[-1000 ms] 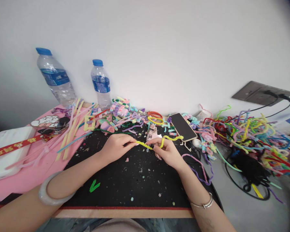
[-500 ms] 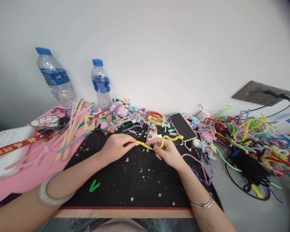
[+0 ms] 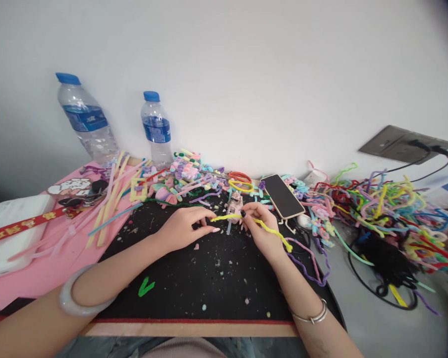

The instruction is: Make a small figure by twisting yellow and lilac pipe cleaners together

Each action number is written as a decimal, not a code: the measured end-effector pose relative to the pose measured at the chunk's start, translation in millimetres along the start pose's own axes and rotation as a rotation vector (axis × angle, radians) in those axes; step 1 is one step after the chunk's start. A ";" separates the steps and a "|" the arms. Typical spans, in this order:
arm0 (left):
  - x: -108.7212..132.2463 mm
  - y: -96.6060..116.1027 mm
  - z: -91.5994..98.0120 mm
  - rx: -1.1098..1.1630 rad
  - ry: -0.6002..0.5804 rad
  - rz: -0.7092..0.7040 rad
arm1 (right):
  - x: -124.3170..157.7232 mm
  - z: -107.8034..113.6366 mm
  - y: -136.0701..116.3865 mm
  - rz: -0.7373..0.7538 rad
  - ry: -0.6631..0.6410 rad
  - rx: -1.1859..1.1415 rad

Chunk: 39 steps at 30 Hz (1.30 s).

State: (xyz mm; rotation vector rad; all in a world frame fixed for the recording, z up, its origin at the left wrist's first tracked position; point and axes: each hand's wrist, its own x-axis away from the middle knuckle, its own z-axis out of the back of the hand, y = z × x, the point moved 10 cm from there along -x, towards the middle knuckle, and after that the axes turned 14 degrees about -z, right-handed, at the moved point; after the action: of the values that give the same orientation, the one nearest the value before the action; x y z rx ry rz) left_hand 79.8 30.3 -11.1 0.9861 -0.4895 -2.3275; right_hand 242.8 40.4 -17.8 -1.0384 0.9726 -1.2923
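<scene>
A yellow pipe cleaner (image 3: 272, 230) stretches between my two hands above the black mat (image 3: 164, 298). The thumb and fingertips of my right hand (image 3: 263, 231) pinch it partway along, and its bent free end hangs past that wrist. My left hand (image 3: 182, 227) has its fingertips at the other end, its thumb a little apart below; how firmly those fingers grip is hard to see. Just beyond the hands lies a small pinkish clip-like object (image 3: 234, 203), partly covered by the strand. A green V-shaped piece (image 3: 146, 287) rests on the mat nearer to me.
Colourful pipe cleaner pieces (image 3: 186, 171) pile along the wall, with a larger heap (image 3: 381, 199) at right. A phone (image 3: 282, 196) lies behind my right hand. Two water bottles (image 3: 156, 129) stand at the back left. A white box (image 3: 15, 233) sits on pink sheeting (image 3: 85, 268); black cables (image 3: 388, 268) lie at right.
The yellow strand's free end has swung from beyond my right hand down toward that wrist, and its loop has straightened. My left thumb has moved away from the fingertips.
</scene>
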 end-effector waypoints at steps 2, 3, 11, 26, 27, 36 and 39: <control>-0.4 -1.6 -1.8 0.026 -0.019 0.031 | 3.7 0.7 -5.7 0.065 0.025 0.057; -0.5 -2.3 -2.1 0.035 -0.022 0.041 | 5.9 0.2 -8.7 0.096 0.034 0.096; -0.3 2.4 1.3 0.018 0.031 -0.019 | 15.9 -13.0 -20.0 0.207 0.030 0.327; -1.5 13.4 -10.8 0.174 0.005 -0.013 | 12.6 -25.0 -4.5 0.030 -0.100 0.090; -1.5 11.1 -11.3 0.191 0.008 0.016 | 12.2 -26.0 -3.8 0.024 -0.113 0.081; 12.9 -14.8 -37.8 0.596 -0.061 0.371 | 15.4 -29.0 -20.5 0.170 -0.078 0.409; 11.8 -14.3 -36.8 0.587 -0.057 0.359 | 15.8 -30.4 -21.1 0.147 -0.095 0.421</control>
State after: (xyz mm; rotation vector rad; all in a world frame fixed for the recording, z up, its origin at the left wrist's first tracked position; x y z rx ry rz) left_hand 95.2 30.0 -49.3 0.9798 -1.3079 -1.9207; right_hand 208.7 23.2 -5.2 -0.6831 0.6536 -1.2446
